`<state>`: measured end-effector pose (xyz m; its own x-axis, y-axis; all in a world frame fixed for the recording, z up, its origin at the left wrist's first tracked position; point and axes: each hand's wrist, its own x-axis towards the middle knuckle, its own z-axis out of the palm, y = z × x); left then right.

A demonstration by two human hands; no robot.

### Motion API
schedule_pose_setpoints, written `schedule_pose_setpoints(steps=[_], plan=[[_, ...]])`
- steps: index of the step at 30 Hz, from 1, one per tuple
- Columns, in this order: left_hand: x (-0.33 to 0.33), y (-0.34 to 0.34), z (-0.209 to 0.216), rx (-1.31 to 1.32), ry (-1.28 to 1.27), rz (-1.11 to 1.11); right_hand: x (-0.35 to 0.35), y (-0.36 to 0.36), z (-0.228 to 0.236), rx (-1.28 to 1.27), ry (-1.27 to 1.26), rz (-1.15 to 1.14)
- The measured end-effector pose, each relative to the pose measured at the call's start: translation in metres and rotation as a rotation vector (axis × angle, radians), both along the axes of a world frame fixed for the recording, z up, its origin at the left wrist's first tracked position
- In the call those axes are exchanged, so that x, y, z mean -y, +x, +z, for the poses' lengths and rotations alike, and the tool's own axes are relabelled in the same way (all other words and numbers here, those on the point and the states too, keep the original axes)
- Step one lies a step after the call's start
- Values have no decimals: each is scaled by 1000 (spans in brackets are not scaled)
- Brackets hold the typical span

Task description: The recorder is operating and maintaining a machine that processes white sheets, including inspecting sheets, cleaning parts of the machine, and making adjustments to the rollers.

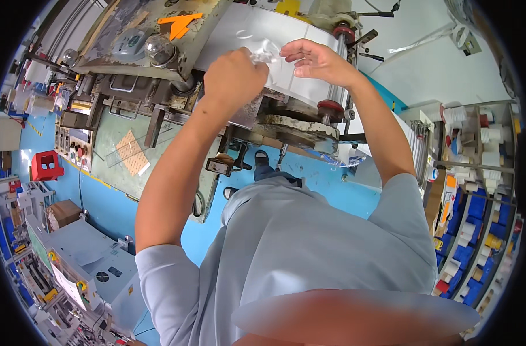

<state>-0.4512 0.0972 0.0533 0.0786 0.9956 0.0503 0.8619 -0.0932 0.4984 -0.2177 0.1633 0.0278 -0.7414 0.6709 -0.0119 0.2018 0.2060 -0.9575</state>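
Observation:
At the top centre, my left hand (235, 75) has its fingers curled on a tangle of clear, shiny plastic strips (266, 51). Just to its right, my right hand (319, 62) has its fingers stretched and apart. Its fingertips come near the strips; whether they touch cannot be made out. Under both hands runs a white sheet (222, 39) across the machine bed. On the right, the sheet reaches a metal roller (335, 92) with red end collars (331, 111).
Left of the sheet is a worn machine block (101, 57) carrying an orange piece (180, 24) and a clear dome (160, 51). Levers (371, 56) stick out beyond the roller. A green work table (116, 167) stands at left, a red stool (46, 166) farther off, and stocked shelves (476, 167) at right.

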Motion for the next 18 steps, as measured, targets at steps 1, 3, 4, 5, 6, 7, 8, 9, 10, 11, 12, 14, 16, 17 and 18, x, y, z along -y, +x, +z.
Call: schedule_pose_setpoints(steps=[1, 3, 4, 5, 6, 7, 8, 9, 10, 11, 12, 14, 16, 17, 18], plan=[[-4, -3, -3, 51, -6, 15, 0, -1, 0, 103, 49, -44], [-9, -9, -7, 114, -42, 7, 5, -12, -1, 208, 169, -101], [-9, -13, -8, 176, -78, 10, 9, -23, -1, 311, 290, -148], [-9, -13, -9, 169, -70, 6, 14, -32, 2, 380, 356, -121], [-8, -13, -11, 124, -70, -19, 17, -40, 0, 380, 507, -117], [-9, -13, -12, 86, -78, -46, 20, -48, -4, 388, 651, -113], [-10, -15, -11, 84, -74, -47, 20, -57, -9, 381, 676, -123], [-8, -16, -9, 54, -118, -53, 22, -64, -11, 406, 684, -131], [-5, -16, -6, 24, -161, -57, 24, -69, -14, 431, 692, -137], [-1, -17, 5, 52, -240, -56, 22, -73, -18, 428, 688, -163], [0, -19, 7, 49, -235, -56, 23, -77, -21, 425, 693, -166], [1, -26, 10, 72, -335, -58, 28, -85, -27, 441, 659, -233], [-2, -34, 1, 115, -333, -71, 32, -90, -34, 436, 676, -245], [-3, -38, -4, 161, -336, -85, 34, -92, -36, 490, 673, -291], [-4, -40, -9, 158, -333, -88, 36, -94, -40, 545, 670, -338]])
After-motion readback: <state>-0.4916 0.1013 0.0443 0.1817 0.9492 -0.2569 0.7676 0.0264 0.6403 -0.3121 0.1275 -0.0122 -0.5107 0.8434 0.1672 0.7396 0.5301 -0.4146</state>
